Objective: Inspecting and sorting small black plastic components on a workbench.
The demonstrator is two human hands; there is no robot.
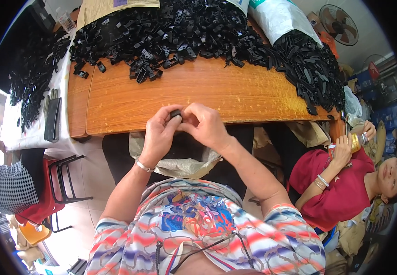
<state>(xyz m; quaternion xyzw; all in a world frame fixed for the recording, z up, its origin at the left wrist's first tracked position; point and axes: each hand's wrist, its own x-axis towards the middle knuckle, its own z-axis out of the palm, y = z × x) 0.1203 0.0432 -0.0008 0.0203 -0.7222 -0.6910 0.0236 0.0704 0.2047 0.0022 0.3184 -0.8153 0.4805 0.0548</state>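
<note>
A small black plastic part is pinched between the thumb and fingers of my left hand, just off the table's near edge. My right hand meets it there with its fingers curled and pressed together, and whatever they grip is hidden. Below both hands an open woven sack rests at my lap, dark inside. Ahead, a big heap of black plastic parts covers the far side of the brown wooden table.
Longer black pieces spill from a white sack at the right. A co-worker in a red top sits there, holding a yellow can. On the left, a black phone-like case lies beside another person's red chair.
</note>
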